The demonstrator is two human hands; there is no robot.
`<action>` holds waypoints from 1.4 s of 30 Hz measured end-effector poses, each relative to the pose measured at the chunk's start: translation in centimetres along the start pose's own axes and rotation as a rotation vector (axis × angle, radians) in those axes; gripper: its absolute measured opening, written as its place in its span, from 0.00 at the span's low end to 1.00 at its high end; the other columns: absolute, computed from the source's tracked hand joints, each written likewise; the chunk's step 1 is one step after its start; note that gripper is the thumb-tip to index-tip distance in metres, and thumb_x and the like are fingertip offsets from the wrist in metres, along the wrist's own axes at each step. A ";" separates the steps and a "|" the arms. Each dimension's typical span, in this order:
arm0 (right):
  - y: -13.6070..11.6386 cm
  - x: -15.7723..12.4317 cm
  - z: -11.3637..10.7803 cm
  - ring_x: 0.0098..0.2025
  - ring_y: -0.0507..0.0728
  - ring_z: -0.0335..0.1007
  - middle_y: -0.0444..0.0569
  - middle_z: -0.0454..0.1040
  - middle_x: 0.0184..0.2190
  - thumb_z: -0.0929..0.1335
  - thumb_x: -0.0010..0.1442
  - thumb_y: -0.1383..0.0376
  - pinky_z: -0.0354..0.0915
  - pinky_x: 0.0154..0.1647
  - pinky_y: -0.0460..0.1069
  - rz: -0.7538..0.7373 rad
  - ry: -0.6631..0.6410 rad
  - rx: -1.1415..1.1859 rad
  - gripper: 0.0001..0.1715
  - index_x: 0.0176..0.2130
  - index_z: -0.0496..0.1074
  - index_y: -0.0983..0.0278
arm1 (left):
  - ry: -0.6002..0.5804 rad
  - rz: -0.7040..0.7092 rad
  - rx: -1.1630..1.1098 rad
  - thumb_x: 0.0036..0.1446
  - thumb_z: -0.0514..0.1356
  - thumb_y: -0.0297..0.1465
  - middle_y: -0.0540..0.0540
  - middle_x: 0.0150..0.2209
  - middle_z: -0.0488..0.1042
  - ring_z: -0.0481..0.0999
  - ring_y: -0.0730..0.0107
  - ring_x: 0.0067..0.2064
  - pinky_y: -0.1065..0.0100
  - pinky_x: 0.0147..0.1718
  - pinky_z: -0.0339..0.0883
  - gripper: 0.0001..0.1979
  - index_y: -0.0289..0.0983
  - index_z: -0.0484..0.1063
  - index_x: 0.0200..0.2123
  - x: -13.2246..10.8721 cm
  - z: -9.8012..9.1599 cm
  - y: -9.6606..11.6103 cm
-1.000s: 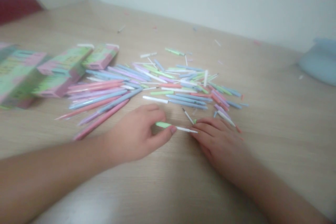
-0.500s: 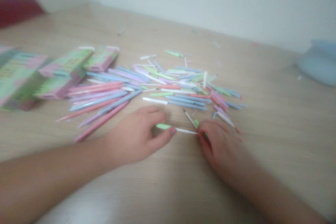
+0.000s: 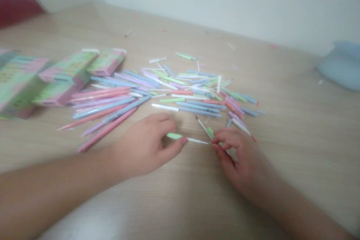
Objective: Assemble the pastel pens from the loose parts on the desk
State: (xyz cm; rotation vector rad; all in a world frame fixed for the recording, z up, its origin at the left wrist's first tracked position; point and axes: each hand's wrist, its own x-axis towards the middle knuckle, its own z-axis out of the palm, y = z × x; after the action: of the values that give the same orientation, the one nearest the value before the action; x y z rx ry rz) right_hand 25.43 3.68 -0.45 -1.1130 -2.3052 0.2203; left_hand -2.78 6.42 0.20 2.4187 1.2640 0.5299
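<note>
My left hand [image 3: 146, 144] rests on the wooden table [image 3: 180, 195] and pinches a green pen part with a thin white refill [image 3: 194, 140] sticking out to the right. My right hand [image 3: 239, 153] is curled with thumb and fingers closed on a small green pen piece [image 3: 210, 132] at the refill's tip. Just beyond both hands lies a spread of pastel pen barrels and loose pen parts [image 3: 180, 90], pink, blue, purple, green and white.
Several pink-and-green pen boxes [image 3: 56, 77] lie at the left of the table. A light blue object [image 3: 341, 65] sits at the right edge, a red shape [image 3: 17, 3] at the far left corner. A white wall runs behind the table.
My right hand's fingers went from lying flat to curling into a pinch on the small green piece by the refill tip. My left hand has stayed put.
</note>
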 end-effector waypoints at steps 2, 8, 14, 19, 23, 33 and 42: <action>0.0 0.0 -0.1 0.51 0.61 0.75 0.48 0.78 0.46 0.66 0.72 0.71 0.68 0.53 0.56 -0.001 0.006 0.008 0.09 0.46 0.65 0.57 | -0.005 -0.006 0.002 0.72 0.57 0.44 0.47 0.34 0.69 0.73 0.60 0.40 0.60 0.38 0.61 0.18 0.40 0.66 0.31 0.1 0.0 0.0; 0.0 0.0 -0.4 0.51 0.62 0.76 0.49 0.78 0.46 0.66 0.72 0.72 0.69 0.52 0.57 -0.012 -0.042 0.024 0.09 0.45 0.64 0.57 | -0.010 -0.002 0.020 0.72 0.57 0.44 0.47 0.34 0.69 0.73 0.58 0.41 0.59 0.39 0.62 0.18 0.40 0.66 0.32 0.1 0.0 0.0; -0.5 0.2 -0.5 0.50 0.59 0.74 0.48 0.78 0.44 0.66 0.73 0.72 0.68 0.54 0.57 -0.004 -0.092 0.038 0.08 0.46 0.66 0.58 | -0.025 -0.001 0.036 0.72 0.57 0.44 0.46 0.35 0.70 0.74 0.57 0.42 0.58 0.41 0.63 0.17 0.40 0.67 0.33 0.1 0.0 0.1; -0.6 0.1 -0.6 0.49 0.58 0.74 0.48 0.79 0.45 0.65 0.74 0.71 0.68 0.53 0.56 0.004 -0.103 0.019 0.07 0.47 0.67 0.59 | -0.020 -0.001 0.047 0.72 0.57 0.44 0.47 0.35 0.70 0.74 0.57 0.42 0.58 0.40 0.62 0.17 0.40 0.67 0.33 0.1 0.1 0.1; -0.3 -0.1 -0.6 0.49 0.59 0.74 0.48 0.78 0.45 0.65 0.74 0.71 0.68 0.53 0.57 0.021 -0.109 0.021 0.07 0.47 0.66 0.58 | -0.017 0.006 0.047 0.72 0.57 0.43 0.47 0.35 0.69 0.73 0.58 0.42 0.58 0.40 0.62 0.17 0.40 0.66 0.32 0.1 0.1 0.0; -0.3 0.1 -0.6 0.48 0.60 0.74 0.49 0.79 0.45 0.65 0.73 0.71 0.70 0.52 0.58 0.017 -0.128 0.039 0.07 0.47 0.67 0.58 | -0.040 -0.004 0.069 0.71 0.57 0.44 0.47 0.35 0.70 0.74 0.57 0.42 0.57 0.41 0.63 0.17 0.40 0.66 0.32 0.1 0.1 0.1; -0.8 0.4 -0.6 0.46 0.59 0.76 0.48 0.80 0.43 0.65 0.74 0.71 0.71 0.50 0.56 -0.035 -0.112 -0.012 0.07 0.46 0.67 0.58 | -0.035 0.024 0.075 0.72 0.57 0.44 0.47 0.35 0.70 0.73 0.57 0.41 0.57 0.40 0.63 0.17 0.41 0.65 0.32 0.2 0.1 0.0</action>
State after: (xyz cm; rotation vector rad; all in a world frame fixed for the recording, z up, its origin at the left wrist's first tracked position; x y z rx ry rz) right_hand 24.97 3.42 0.53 -1.0909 -2.4255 0.2626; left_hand -2.62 6.53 0.14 2.4959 1.2634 0.4517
